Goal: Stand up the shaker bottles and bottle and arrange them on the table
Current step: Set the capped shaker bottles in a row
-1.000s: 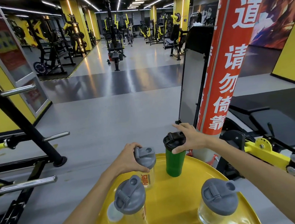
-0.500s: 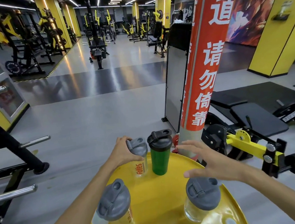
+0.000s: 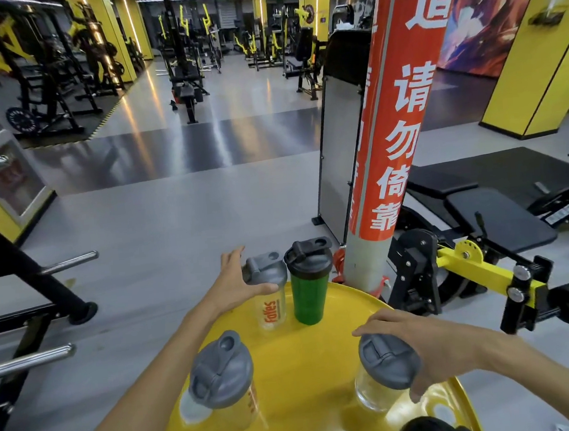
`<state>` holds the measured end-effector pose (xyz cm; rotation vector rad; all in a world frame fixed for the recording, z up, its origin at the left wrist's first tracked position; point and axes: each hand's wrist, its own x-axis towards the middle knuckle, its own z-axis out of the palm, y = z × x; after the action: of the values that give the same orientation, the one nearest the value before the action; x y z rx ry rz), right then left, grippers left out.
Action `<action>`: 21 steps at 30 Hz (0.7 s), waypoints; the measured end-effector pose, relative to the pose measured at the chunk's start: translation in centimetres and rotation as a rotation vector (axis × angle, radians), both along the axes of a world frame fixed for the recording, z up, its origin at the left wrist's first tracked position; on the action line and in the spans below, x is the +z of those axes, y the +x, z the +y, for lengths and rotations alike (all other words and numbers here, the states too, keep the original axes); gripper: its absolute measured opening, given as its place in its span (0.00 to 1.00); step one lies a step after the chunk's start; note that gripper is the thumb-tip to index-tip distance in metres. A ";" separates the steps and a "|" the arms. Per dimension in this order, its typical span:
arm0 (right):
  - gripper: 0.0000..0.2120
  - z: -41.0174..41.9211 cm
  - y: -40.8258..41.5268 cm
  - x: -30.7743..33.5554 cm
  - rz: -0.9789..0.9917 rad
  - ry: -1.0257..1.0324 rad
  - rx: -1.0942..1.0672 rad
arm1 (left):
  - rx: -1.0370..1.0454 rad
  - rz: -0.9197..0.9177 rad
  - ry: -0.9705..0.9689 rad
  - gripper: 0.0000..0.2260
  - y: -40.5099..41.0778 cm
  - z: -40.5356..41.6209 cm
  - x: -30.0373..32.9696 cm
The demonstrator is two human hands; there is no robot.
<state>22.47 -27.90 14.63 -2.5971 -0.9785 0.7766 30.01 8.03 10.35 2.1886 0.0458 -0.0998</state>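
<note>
Four bottles stand upright on the round yellow table [image 3: 306, 368]. At its far edge a green bottle [image 3: 309, 295] with a black lid stands right beside a clear shaker [image 3: 271, 311] with orange lettering and a grey lid. My left hand [image 3: 237, 284] is at that shaker's left side, fingers spread and lifted off the lid, thumb lying across its front. A second grey-lidded clear shaker [image 3: 221, 372] stands near left, untouched. My right hand [image 3: 436, 350] grips the grey lid of the near right clear shaker [image 3: 382, 361] from above and the right.
A dark rounded object [image 3: 429, 429] peeks in at the table's near right edge. A red-wrapped column [image 3: 402, 119] rises just behind the table. A black and yellow bench machine [image 3: 484, 229] stands right, a plate rack [image 3: 23, 272] left.
My right hand left the green bottle, came back toward me and closed over the near right shaker's lid. My left hand's fingers have loosened from the far shaker's lid.
</note>
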 end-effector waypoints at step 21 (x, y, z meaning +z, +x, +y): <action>0.49 0.0 0.1 -0.5 -0.036 0.052 0.018 | 0.035 -0.140 0.177 0.35 -16.9 2.1 0.3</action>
<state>22.55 -27.92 14.15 -2.5701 -1.0194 0.7013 13.06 10.16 10.62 2.3651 0.0139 0.0802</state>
